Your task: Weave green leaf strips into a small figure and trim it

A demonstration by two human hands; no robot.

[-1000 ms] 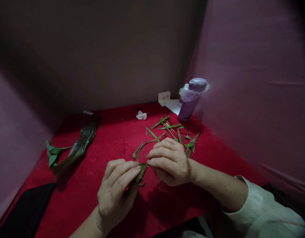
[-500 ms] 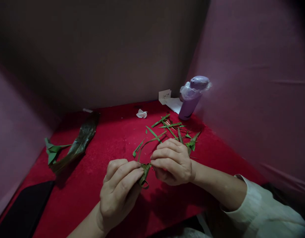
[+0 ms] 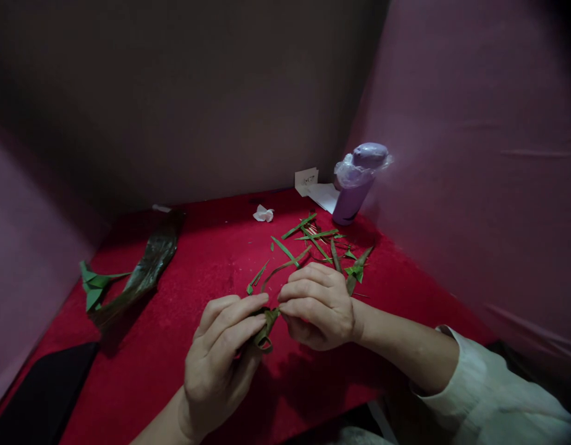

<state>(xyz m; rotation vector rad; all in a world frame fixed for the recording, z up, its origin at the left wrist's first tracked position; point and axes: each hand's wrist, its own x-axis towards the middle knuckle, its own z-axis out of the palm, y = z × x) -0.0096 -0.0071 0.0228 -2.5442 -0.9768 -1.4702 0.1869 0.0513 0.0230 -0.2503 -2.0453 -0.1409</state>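
Observation:
Between my two hands is a rolled, folded green-brown leaf (image 3: 266,330), with a curled loop at its lower end. My left hand (image 3: 224,352) is closed on it from the left, thumb underneath and fingers on top. From the right, my right hand (image 3: 317,304) pinches the leaf's upper right edge; its fingertips are partly hidden. A thin, curved leaf strip (image 3: 285,264) rises from behind the fingers toward the upper right. Cut green leaf strips (image 3: 317,235) and several thin sticks lie just beyond my right hand.
A long dark leaf (image 3: 149,266) and a folded green leaf piece (image 3: 95,284) lie at the left. A purple bottle (image 3: 353,201) wrapped in clear plastic stands at the back right by a white card (image 3: 306,181). Crumpled tissue (image 3: 263,214) and a black flat object (image 3: 47,392) rest on the red cloth.
The rolled leaf has tilted and shifted slightly left in my hands. My right hand has moved a little left and down. The view has shifted slightly.

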